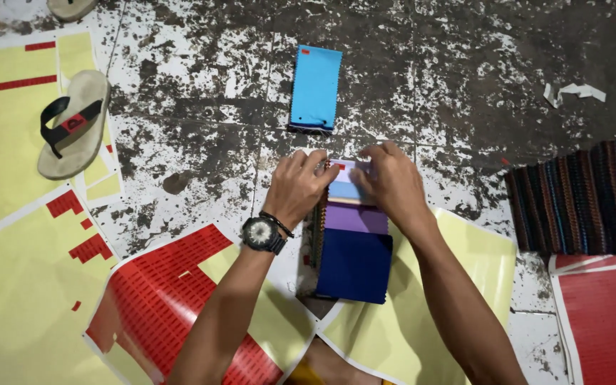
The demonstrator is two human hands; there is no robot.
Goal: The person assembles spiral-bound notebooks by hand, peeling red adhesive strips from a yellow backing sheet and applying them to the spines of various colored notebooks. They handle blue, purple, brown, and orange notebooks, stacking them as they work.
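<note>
A stack of overlapping fabric swatches [354,242] lies on the floor, showing pale blue, purple and dark blue pieces. My left hand [297,187], with a black watch on the wrist, presses on the stack's upper left corner. My right hand [392,182] pinches the top edge of the uppermost pale swatch. A separate pile topped by a bright blue swatch [316,87] with pinked edges lies farther away, untouched.
Yellow sheets with red sticker strips [16,142] cover the left floor, and red sticker sheets [165,299] lie near me and at the right [607,321]. A sandal [73,125] rests at left. A striped dark textile [586,196] sits right. A paper scrap [572,91] lies far right.
</note>
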